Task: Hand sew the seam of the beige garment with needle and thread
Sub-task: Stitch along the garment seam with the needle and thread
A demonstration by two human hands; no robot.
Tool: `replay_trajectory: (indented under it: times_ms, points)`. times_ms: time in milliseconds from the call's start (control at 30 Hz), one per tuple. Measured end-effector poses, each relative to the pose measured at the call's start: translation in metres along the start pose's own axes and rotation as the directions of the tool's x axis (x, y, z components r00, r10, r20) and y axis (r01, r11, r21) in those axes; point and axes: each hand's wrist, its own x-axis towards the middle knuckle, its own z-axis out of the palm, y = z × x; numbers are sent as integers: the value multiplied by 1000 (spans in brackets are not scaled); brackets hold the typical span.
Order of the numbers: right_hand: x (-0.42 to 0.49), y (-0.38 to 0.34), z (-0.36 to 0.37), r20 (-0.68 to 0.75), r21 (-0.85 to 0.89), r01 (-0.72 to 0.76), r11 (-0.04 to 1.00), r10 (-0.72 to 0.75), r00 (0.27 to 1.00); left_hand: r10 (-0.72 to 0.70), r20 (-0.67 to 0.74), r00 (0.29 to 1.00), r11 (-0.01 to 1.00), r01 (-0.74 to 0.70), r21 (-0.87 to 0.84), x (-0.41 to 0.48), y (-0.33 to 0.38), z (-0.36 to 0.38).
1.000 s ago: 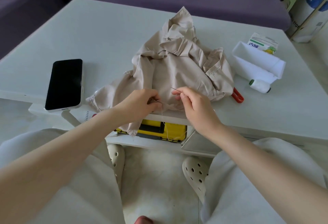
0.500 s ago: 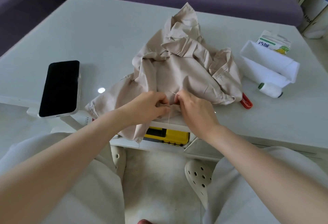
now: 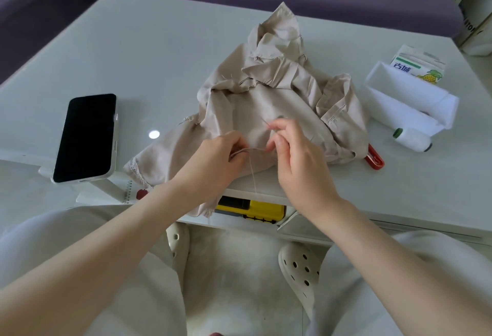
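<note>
At near edge of surface (image 3: 159,55): beige garment (image 3: 279,95), crumpled in a heap, one hem draped over the front lip. Part in work: seam (image 3: 250,150), held as a narrow folded ridge, stretched level between both hands. Left hand (image 3: 213,159): grip closed, pinching the left end of that ridge. Right hand (image 3: 298,154): grip closed, thumb and forefinger pinching the needle (image 3: 265,121), point slanting up and leftward above the fingertips, lower fingers at the ridge's right end. Thread (image 3: 253,173): pale, hanging slack from the ridge down past the surface edge. Change since half a second ago: hands then pressed close together at the cloth, needle barely showing; now drawn apart, right hand lifted, needle seemingly free of the fabric, ridge pulled straight. Judged meaning: one pass through the seam apparently made, slack not yet taken up; next, probably a gentle pull to snug the stitch without puckering the thin cloth or slipping the thread from the eye. Stitches already laid: too fine to count. Also present: phone (image 3: 85,135), dark screen up, on a white stand at left; white spool (image 3: 412,139) on its side at right; red-handled tool (image 3: 375,159) partly under the garment; white box (image 3: 407,101) and printed carton (image 3: 418,69) beyond the spool. On shelf below: yellow case (image 3: 253,209).
</note>
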Motion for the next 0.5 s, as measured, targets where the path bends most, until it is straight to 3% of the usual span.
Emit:
replay_trajectory:
  times_ms: [67,233,500]
  points:
    - [-4,-5,1,27,23,-1,1000,0,1000,-20,-9,1000,1000,20,10,1,-1,-1]
    - [-10,-8,1,60,-108,68,992,-61,996,-57,2,998,998,56,39,3,-1,-7]
    - [-14,-8,0,164,-180,15,984,15,986,-97,-20,995,995,97,0,3,-3,-10]
